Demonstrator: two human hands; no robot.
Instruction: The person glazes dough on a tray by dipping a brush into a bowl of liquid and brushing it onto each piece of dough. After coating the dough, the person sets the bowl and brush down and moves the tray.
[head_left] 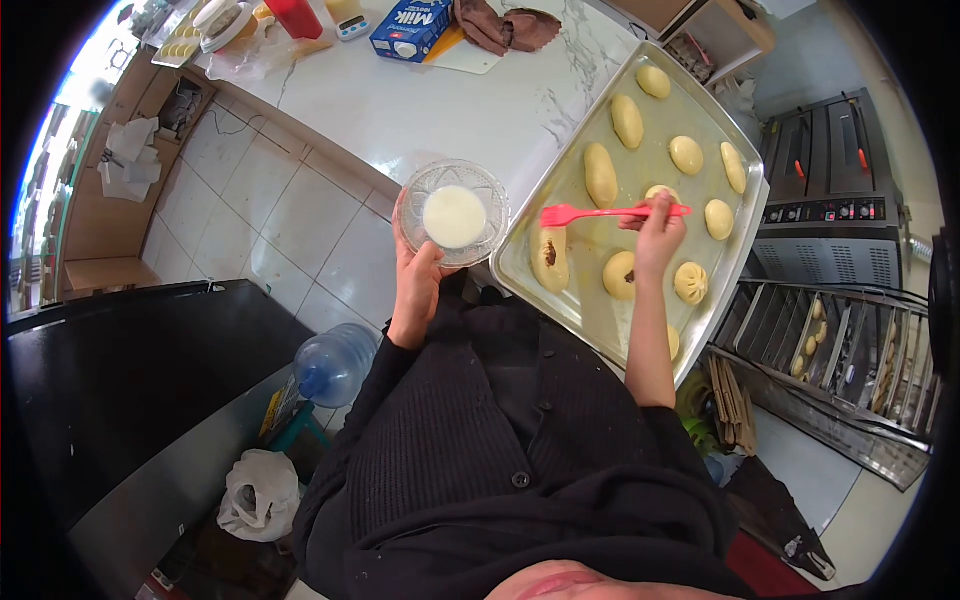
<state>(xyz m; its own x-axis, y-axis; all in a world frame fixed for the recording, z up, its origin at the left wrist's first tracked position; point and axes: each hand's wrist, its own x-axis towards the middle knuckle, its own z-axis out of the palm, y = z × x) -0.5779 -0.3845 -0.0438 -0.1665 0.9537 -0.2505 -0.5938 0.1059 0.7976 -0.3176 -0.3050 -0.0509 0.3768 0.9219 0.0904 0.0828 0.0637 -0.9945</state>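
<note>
On white marble counter (450,110), baking tray (745,230)

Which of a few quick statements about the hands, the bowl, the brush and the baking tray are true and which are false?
1. The left hand holds a glass bowl of pale liquid. True.
2. The right hand holds a metal spoon. False: it holds a red brush.
3. The brush head is over the baking tray. True.
4. The tray is bare. False: many dough pieces lie on it.
5. A blue milk carton lies on the counter. True.
6. The bowl rests on the tray. False: it is held up beside it.
</note>
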